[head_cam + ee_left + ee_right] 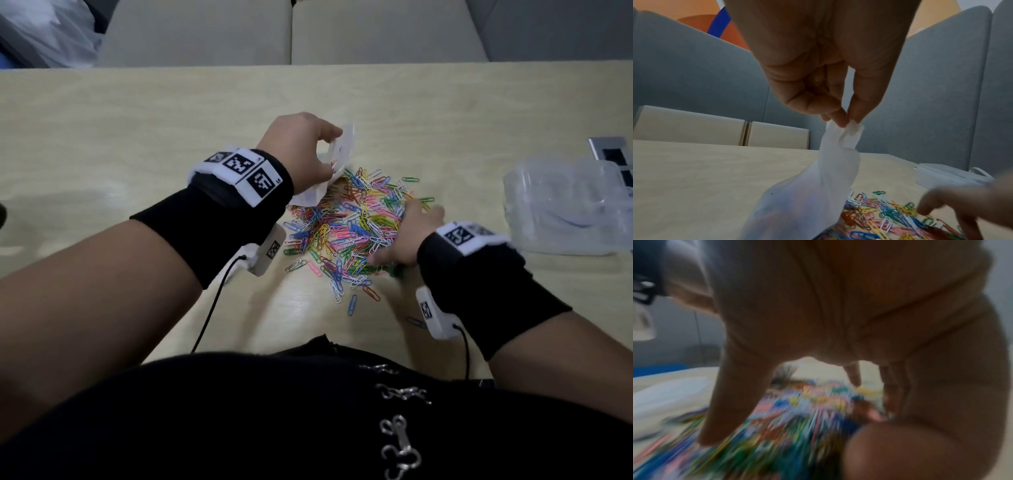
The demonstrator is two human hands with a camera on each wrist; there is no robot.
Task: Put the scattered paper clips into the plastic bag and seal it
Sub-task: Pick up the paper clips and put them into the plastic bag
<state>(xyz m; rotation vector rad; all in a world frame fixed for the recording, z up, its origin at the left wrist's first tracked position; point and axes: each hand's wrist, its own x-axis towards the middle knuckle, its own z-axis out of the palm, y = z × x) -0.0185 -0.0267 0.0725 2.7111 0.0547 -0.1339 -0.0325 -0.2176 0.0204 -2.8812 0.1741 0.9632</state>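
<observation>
Many paper clips (349,219) under splayed right fingers (383,255); left fingers (838,116) pinching plastic bag (836,164) rim.

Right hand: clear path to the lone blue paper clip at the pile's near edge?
Probably yes. The right hand rests on the multicoloured paper clip pile, fingers spread, holding nothing. The blue paper clip lies apart on bare table, nothing between them.

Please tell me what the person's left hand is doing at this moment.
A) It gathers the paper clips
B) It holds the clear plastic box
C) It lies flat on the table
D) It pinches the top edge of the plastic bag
D: in the left wrist view the left hand pinches the upper edge of the white plastic bag, which hangs down beside the paper clips.
</observation>
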